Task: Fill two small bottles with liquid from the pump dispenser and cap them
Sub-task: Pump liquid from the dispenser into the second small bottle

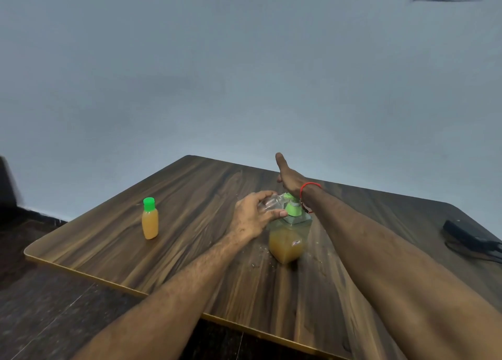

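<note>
From my head view, my left hand (251, 218) curls round the clear bottle (271, 202), tilting its mouth to the green spout so the pump (289, 232) can feed it. My right hand (288, 179) lies flat, fingers straight, on the pump top, ready to press. The full bottle (150, 219), capped, stands well apart on the table (190, 251), out of the way

Unreadable sticker (296, 242) on dispenser (288, 244)

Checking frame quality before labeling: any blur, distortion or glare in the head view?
Head view: wide-angle bending bows the table edges; light is dim and flat, no glare; the clear small bottle in the left hand is smeared and hard to read; the capped bottle and pump dispenser are fairly sharp.
</note>
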